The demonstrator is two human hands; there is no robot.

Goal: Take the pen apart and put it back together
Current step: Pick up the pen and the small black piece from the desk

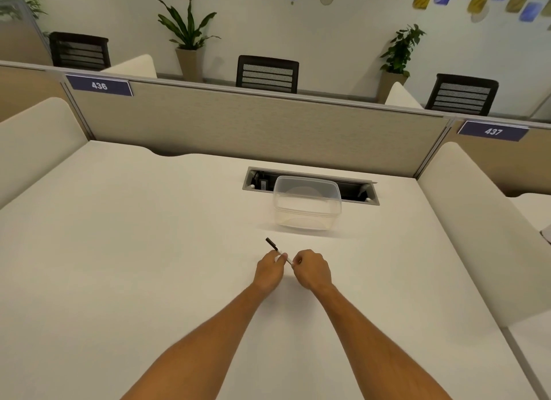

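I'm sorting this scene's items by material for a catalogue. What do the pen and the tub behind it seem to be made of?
Pen: probably plastic; a matte black end and a white barrel, held by the left hand and right hand. It is too small to be sure.
Tub: clear, slightly frosted plastic; the desk shows through its walls.

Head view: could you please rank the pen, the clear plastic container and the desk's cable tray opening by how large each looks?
1. Cable tray opening, partly hidden behind the container, widest.
2. Clear plastic container.
3. Pen, smallest, partly covered by the left hand and right hand.
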